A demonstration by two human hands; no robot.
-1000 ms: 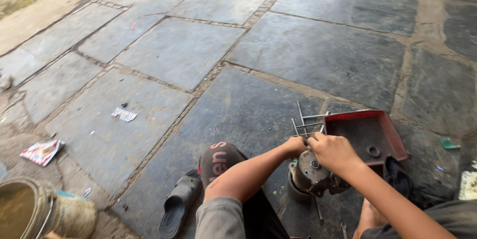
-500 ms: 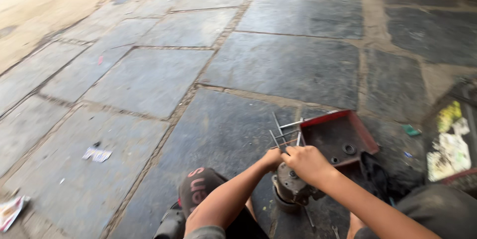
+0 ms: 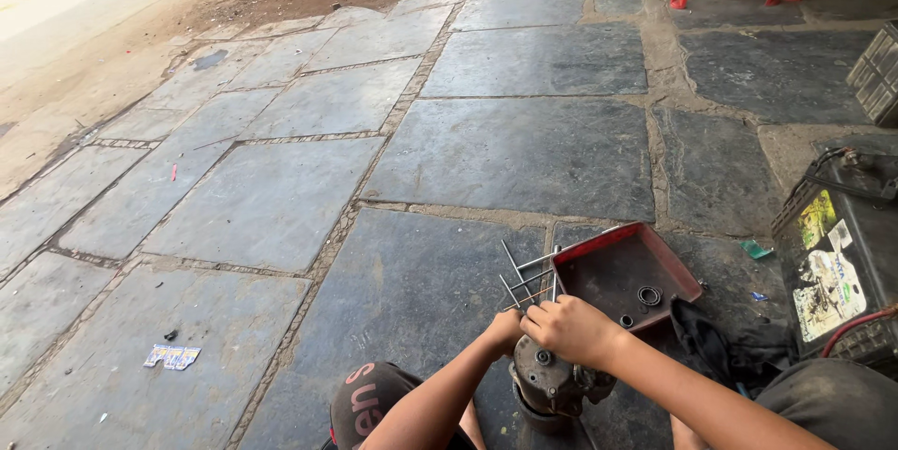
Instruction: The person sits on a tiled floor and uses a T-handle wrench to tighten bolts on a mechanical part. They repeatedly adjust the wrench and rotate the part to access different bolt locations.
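Head view: the person sits on the stone floor [image 3: 524,151] with a small grey motor housing [image 3: 552,383] upright between the legs. The right hand [image 3: 571,330] is clamped over its top; the left hand [image 3: 505,330] closes on its left edge, beside it. Several long thin bolts [image 3: 524,277] stand loose against the red tray [image 3: 625,274], which holds a ring and small parts (apparently already off the unit). Judged partway: housing remains assembled. Both forearms reach forward, wrists bent down. A battery [image 3: 837,263] stands right.
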